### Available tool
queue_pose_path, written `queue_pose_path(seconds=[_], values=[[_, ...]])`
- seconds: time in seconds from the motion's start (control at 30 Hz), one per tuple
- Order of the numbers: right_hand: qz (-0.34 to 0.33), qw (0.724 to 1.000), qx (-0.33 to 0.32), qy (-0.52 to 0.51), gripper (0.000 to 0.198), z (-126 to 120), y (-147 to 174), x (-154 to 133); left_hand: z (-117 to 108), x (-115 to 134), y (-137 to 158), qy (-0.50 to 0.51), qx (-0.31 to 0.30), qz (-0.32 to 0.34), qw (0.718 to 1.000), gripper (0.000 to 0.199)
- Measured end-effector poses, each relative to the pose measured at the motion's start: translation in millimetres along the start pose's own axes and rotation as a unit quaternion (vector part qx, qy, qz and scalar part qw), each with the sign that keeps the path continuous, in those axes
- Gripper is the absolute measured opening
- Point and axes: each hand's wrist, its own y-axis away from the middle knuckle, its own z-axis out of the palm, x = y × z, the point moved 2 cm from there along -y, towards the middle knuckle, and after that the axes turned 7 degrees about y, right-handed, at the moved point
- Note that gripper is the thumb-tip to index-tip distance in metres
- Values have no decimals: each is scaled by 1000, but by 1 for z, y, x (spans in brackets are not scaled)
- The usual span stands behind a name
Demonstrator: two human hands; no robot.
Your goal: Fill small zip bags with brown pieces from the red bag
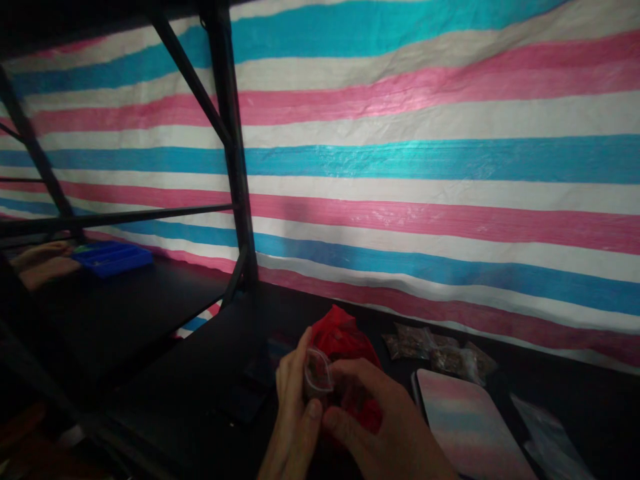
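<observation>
My left hand (pixel 295 400) is closed around a small clear zip bag (pixel 319 373), its mouth spread open towards me. Something dark shows inside the bag, too dim to name. My right hand (pixel 383 417) is beside the bag's mouth, index finger near the rim and thumb lower down, close to the left thumb. Its fingers are curled, and what lies between them is lost in shadow. Just behind both hands sits a crumpled red plastic bag (pixel 343 333), partly covered by them.
Several clear bags with brown contents (pixel 443 350) lie at the back right. Nearer are a flat panel reflecting the stripes (pixel 467 420) and clear plastic bags (pixel 553 433). Left, beyond a black metal post (pixel 235 153), a co-worker's hands (pixel 47 263) are beside a blue tray (pixel 113 267).
</observation>
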Motion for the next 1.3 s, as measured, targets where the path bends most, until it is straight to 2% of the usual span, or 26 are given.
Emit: queue_pose_path(seconds=[0.03, 0.1, 0.2, 0.37, 0.53, 0.6, 0.67, 0.77, 0.87, 0.97, 1.03, 1.13, 1.3], values=[[6, 1000, 8, -8, 22, -2, 3, -1, 9, 2, 4, -17, -13, 10, 1000, 70], [24, 998, 65, -15, 17, -12, 9, 2, 25, 6, 15, 6, -33, 8, 999, 64], [20, 990, 141, -13, 22, -32, 19, 11, 44, 12, 33, 69, -41, -3, 997, 61], [-13, 984, 170, 46, 27, -59, 40, 19, 63, 20, 49, 103, -122, -20, 987, 40], [39, 966, 236, 99, 32, -84, 60, 26, 86, 27, 63, 109, -175, 33, 978, 27], [70, 968, 227, 84, 36, -98, 64, 31, 97, 27, 71, 127, -149, 1, 981, 28], [99, 969, 220, 60, 40, -112, 68, 42, 105, 26, 78, 134, -117, -61, 982, 33], [132, 957, 243, 88, 46, -130, 73, 70, 111, 23, 82, 115, -90, -106, 984, 37], [165, 936, 279, 140, 41, -136, 77, 101, 109, 17, 78, 81, -79, -64, 992, 28], [183, 917, 316, 162, 39, -136, 79, 120, 106, 8, 72, 38, -109, -5, 993, 22], [184, 909, 335, 166, 42, -139, 80, 126, 105, 1, 70, 5, -126, 32, 992, 22], [185, 898, 365, 159, 47, -152, 84, 134, 102, -6, 69, -35, -117, 95, 988, 21], [191, 877, 422, 132, 50, -178, 91, 145, 99, -5, 71, -71, -110, 197, 972, 17]])
